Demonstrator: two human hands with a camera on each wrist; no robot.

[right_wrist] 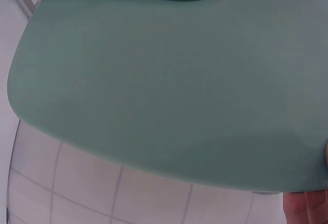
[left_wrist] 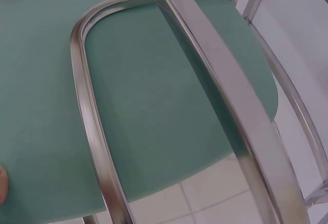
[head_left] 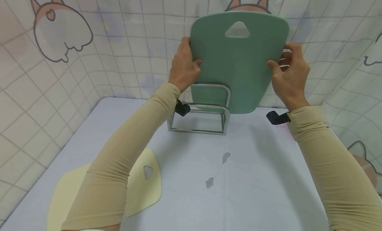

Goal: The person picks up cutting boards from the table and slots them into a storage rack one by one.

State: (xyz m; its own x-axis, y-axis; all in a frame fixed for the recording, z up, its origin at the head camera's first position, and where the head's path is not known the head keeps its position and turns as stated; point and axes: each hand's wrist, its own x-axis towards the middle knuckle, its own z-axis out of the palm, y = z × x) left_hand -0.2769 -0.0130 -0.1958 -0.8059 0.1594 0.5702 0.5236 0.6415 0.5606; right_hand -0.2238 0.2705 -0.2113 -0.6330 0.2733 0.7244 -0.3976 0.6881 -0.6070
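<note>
A green cutting board (head_left: 232, 72) stands upright at the back, its triangular handle hole at the top. My left hand (head_left: 184, 66) grips its left edge, thumb on the front face. On the opposite edge my right hand (head_left: 290, 75) holds the board between thumb in front and fingers (right_wrist: 307, 208) behind. The lower part of the board is behind the front loops of a metal rack (head_left: 197, 131). In the left wrist view, rack bars (left_wrist: 218, 75) cross in front of the green surface, and the board's rounded lower corner shows between them.
A pale yellow cutting board (head_left: 146, 191) lies flat at the left, partly hidden under my left forearm. Two grey patches mark the white tabletop (head_left: 253, 191). Behind stands a checkered wall covering (head_left: 143, 52) with cartoon animals.
</note>
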